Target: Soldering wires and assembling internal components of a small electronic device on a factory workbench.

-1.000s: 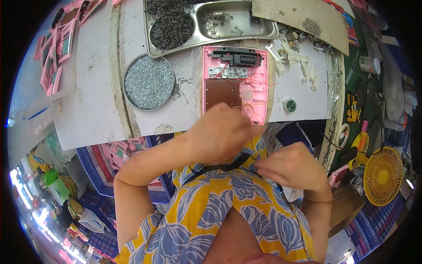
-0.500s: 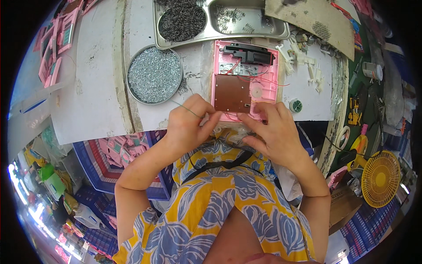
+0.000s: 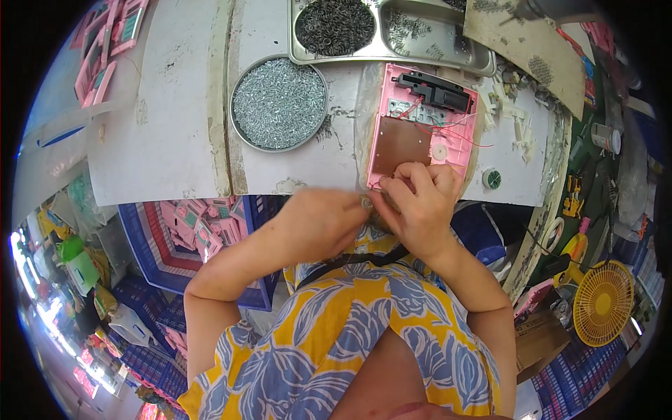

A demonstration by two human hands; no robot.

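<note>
A pink plastic case [image 3: 471, 124] lies at the table's front edge, slightly turned. It holds a brown circuit board [image 3: 402, 143], a black oblong part [image 3: 437, 94] at the far end and thin red wires [image 3: 448, 131]. My right hand [image 3: 423, 206] is closed at the case's near-left corner, thumb and fingertips pinching its rim; any small piece between them is hidden. Just below that corner, off the table's edge, my left hand [image 3: 318, 225] is closed with its back toward me. Its fingers are partly hidden and a little blurred, so its contents do not show.
A round tray of small screws [image 3: 280, 105] stands left of the case. Behind is a metal tray [image 3: 392, 60] with dark springs. White plastic pieces [image 3: 519, 129] and a small green-topped spool [image 3: 492, 179] lie right. A blue crate [image 3: 150, 245] with pink parts sits below the table's left side.
My left hand has dropped from the case's near edge toward me, and the green wire at it no longer shows. My right fingers have shifted to the near-left corner. The whole view has shifted.
</note>
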